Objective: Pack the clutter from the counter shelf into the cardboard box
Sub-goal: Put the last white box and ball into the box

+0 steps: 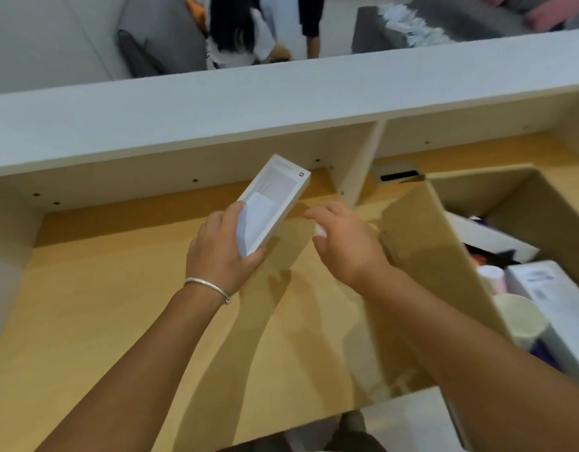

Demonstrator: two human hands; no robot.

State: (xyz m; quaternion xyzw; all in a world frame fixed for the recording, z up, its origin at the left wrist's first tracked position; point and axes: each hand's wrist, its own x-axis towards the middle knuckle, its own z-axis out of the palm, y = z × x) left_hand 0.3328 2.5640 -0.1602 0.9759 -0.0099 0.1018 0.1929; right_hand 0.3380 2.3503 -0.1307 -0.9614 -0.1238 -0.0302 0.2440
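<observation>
Head view, looking down into the counter shelf, a pale wood board with cream walls and a white counter top running across above it. The cardboard box stands on the shelf at the right, flaps up, its tall near flap rising just right of both hands. Inside it: a white carton with small grey print too blurred to read, a pale cup just in front of that, a pinkish cylinder beside it, and dark items further back. An upright divider splits the shelf behind the box's left flap, and a small grey device sits at the back just behind the box.

Left of the box, the left hand lifts a slim white product box clear of the shelf, tilted, its far end pointing toward the back wall. Thumb on its left edge, fingers wrapped under the near end, firm hold. A thin silver bracelet rings that wrist. The product box shows a faint line drawing on its face and a small dark logo square at the far corner; unreadable.

The right hand hovers between the product box and the cardboard flap, fingers loosely spread, gripping nothing.

Beyond the counter, a person with long dark hair, blurred.
</observation>
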